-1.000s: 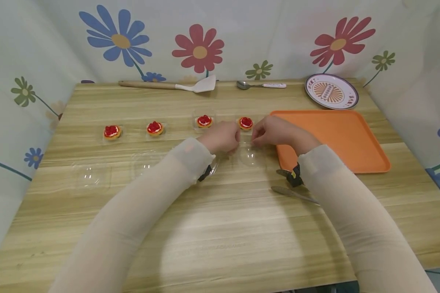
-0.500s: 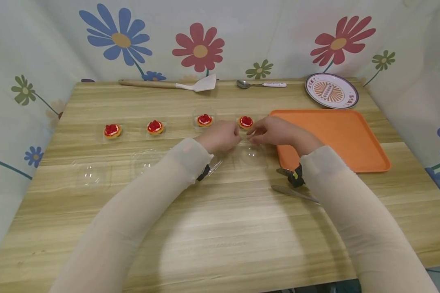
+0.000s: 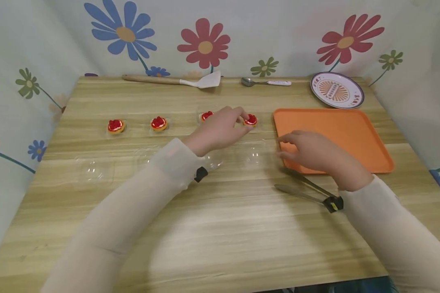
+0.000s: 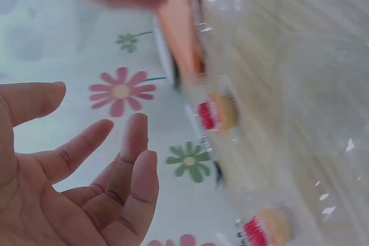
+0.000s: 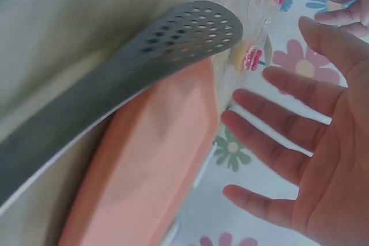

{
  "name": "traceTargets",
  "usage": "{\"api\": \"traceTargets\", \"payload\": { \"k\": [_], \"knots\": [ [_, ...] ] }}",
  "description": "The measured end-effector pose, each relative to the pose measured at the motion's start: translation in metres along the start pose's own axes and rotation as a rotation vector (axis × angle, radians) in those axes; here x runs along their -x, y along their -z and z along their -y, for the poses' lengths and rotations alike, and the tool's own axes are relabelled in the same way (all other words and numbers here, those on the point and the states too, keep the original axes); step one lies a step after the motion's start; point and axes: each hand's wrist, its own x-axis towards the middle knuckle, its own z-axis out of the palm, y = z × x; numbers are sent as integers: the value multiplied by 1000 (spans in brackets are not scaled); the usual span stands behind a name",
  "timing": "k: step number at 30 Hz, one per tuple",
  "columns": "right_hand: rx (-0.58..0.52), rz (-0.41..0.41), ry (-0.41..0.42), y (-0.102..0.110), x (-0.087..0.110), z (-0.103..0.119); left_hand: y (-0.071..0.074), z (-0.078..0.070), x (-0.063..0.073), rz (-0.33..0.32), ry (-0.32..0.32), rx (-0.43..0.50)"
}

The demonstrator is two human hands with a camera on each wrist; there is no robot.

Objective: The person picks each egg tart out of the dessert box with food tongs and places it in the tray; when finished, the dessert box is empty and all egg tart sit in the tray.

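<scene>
My left hand [image 3: 220,129] hovers over the table with loosely bent, empty fingers, near the rightmost red-topped tart [image 3: 251,120]; its palm [image 4: 75,188] shows in the left wrist view. My right hand [image 3: 311,151] is above the left edge of the orange tray [image 3: 337,138], its fingers spread and holding nothing. Several such tarts, among them one at far left [image 3: 116,126] and one beside it [image 3: 159,123], sit in a row in clear plastic boxes with lids lying open toward me. The tart third from left [image 3: 207,116] is partly hidden by my left hand.
Metal tongs [image 3: 302,192] with a perforated tip [image 5: 196,33] lie below my right hand. Along the back are a white spatula [image 3: 205,80], a spoon [image 3: 247,81] and a patterned plate [image 3: 337,90]. Clear lids [image 3: 254,154] lie in the middle of the wooden table.
My hands, close together before near the rightmost box, have moved apart. The right hand has moved right and toward me, fingers spreading; the left has lifted slightly and its fingers have loosened.
</scene>
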Motion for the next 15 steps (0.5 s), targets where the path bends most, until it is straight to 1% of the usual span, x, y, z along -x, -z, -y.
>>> {"api": "traceTargets", "payload": {
  "k": [3, 6, 9, 11, 13, 15],
  "knots": [
    [71, -42, -25, -8, 29, -7, 6, -6, 12, -20, -30, 50],
    [124, -92, -26, -19, 51, -12, 10, -7, 23, -13, -49, 96],
    [156, -121, -29, -29, 67, -13, 9, -5, 32, 8, -57, 124],
    [152, -116, -39, -35, 75, -13, 7, -3, 37, 14, -59, 127],
    [145, -107, -56, -41, 83, -13, 5, 1, 41, 6, -55, 127],
    [134, -93, -74, -46, 89, -13, 5, 6, 46, -20, -46, 109]
  ]
}}
